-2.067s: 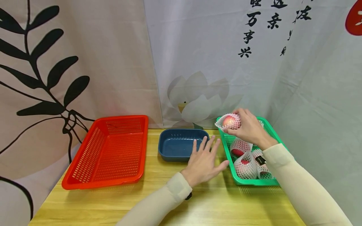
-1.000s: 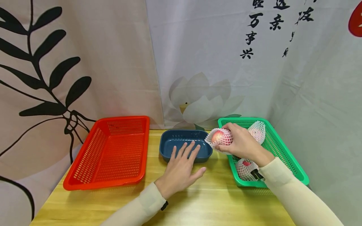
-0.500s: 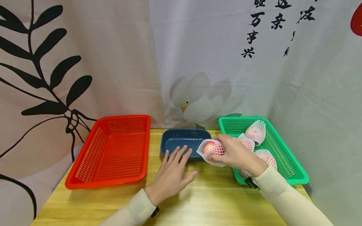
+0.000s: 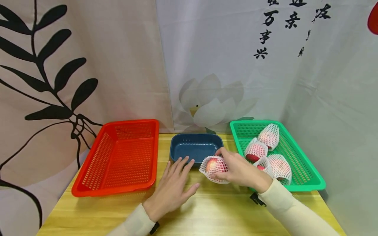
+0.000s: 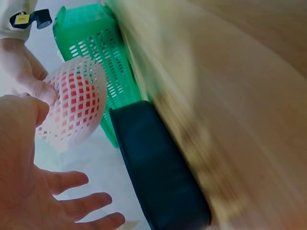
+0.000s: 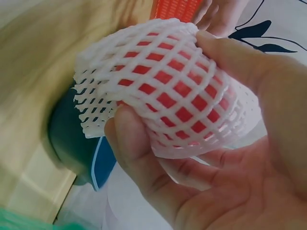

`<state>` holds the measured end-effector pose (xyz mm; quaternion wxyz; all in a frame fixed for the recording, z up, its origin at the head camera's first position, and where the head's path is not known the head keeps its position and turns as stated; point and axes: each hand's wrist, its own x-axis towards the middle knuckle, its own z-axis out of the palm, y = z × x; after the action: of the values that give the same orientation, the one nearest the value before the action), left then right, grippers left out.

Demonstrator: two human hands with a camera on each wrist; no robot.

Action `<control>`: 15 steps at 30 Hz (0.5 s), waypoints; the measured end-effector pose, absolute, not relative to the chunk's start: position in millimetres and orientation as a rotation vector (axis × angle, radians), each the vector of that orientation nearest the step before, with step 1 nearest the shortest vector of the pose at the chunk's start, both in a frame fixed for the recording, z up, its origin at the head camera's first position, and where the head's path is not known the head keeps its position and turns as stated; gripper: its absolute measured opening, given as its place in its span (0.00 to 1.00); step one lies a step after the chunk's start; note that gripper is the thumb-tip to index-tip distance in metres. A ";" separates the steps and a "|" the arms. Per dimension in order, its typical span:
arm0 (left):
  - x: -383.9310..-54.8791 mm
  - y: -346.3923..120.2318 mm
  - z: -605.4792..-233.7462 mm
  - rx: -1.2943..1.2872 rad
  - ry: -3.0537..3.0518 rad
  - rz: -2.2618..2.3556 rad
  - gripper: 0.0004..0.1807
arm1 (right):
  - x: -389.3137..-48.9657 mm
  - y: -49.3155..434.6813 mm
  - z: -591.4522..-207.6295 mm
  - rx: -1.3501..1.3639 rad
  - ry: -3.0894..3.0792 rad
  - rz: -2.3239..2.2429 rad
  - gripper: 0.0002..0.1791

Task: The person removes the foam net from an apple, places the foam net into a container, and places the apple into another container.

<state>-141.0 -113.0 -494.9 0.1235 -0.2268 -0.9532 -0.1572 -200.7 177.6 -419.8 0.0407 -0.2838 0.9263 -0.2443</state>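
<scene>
I've one netted fruit point(image 4: 217, 165) out, right fingers point(image 6: 139, 141) gripping it, left fingers point(image 5: 88, 205) spread. Four fruits point(image 4: 280, 165) remain in the green basket point(image 4: 302, 167).

Beyond and above my right fingers point(image 4: 223, 152), black writing point(image 4: 265, 36) on the cloth point(image 4: 218, 42) reads 万事兴, with 亲 point(image 4: 292, 20) to its right; neighbouring characters point(image 4: 323, 12) are cropped or creased; behind those fingers, the yellow label point(image 5: 22, 19) on my strap point(image 5: 42, 19) is illegible.

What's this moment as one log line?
right grip: holds foam-netted red fruit | left grip: fingers extended, holds nothing | red basket: left of blue dish | green basket: four netted fruits
</scene>
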 end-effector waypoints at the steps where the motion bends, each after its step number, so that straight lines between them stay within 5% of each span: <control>1: -140.4 -114.0 -495.7 -0.663 -2.782 -0.457 0.47 | -200.8 176.9 -421.0 -0.870 2.830 -0.753 0.37; 15: -129.1 -124.7 -506.9 -0.663 -2.782 -0.469 0.47 | -195.6 165.9 -443.8 -0.865 2.737 -0.730 0.38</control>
<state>-129.1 -124.7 -506.9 0.1213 -0.2269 -0.9529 -0.1605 -195.6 165.9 -443.8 0.0897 -0.2908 0.9204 -0.2454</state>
